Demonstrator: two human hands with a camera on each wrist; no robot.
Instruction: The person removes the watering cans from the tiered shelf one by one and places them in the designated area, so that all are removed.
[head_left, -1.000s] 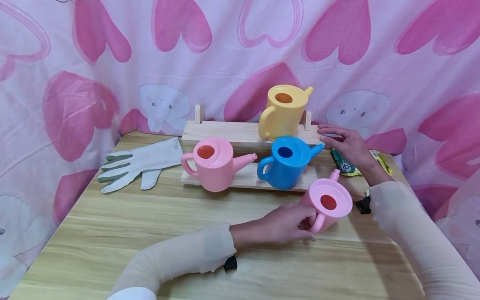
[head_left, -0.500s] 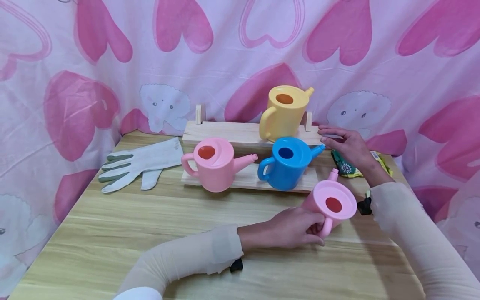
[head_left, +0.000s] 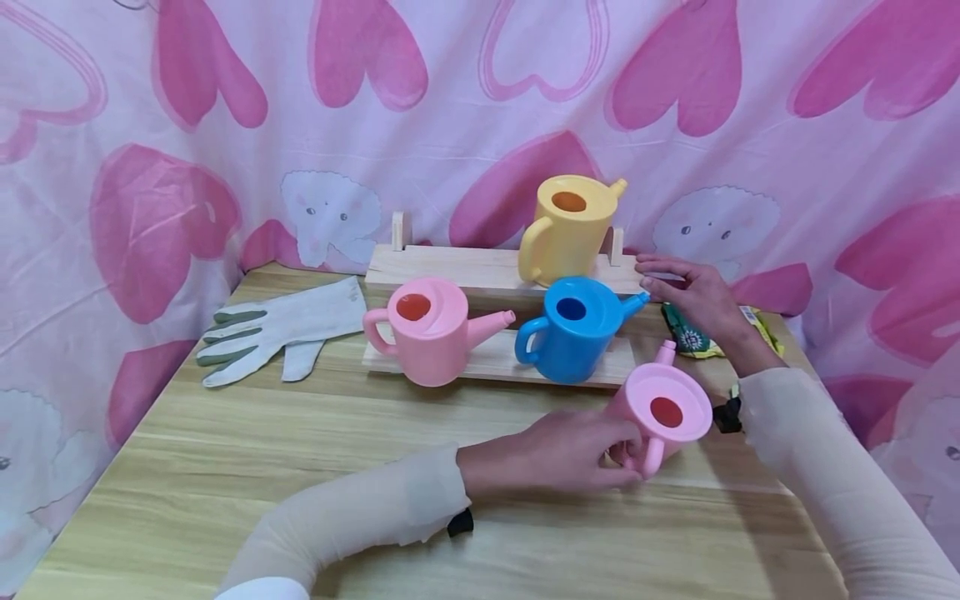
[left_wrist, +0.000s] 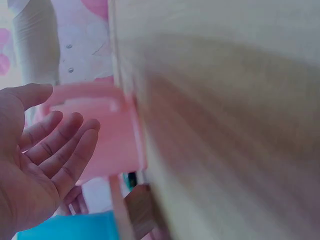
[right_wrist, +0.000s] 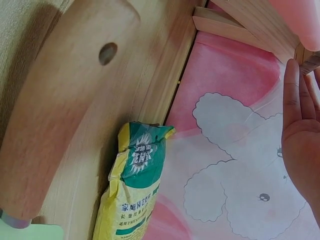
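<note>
A pink watering can (head_left: 663, 421) stands on the table at the right front, spout pointing away. My left hand (head_left: 566, 450) is beside its handle; in the left wrist view the fingers (left_wrist: 75, 150) lie loosely extended, not wrapped round the handle, with the thumb close to it. Whether the thumb touches is unclear. On a two-step wooden shelf (head_left: 450, 265), a second pink watering can (head_left: 429, 337) and a blue watering can (head_left: 577, 337) occupy the lower step, a yellow one (head_left: 573, 233) the upper. My right hand (head_left: 697, 292) touches the shelf's right end with straight fingers.
White work gloves (head_left: 300, 321) with green-sided fingers lie left of the shelf. A yellow and green packet (right_wrist: 137, 182) lies behind the right forearm, near a wooden tool handle (right_wrist: 65, 110). A pink heart-patterned curtain (head_left: 352, 150) borders the table.
The front pink can first shifts slightly right with my left hand, then stays put while the hand draws back a little to the left. My right hand holds its place at the shelf.
</note>
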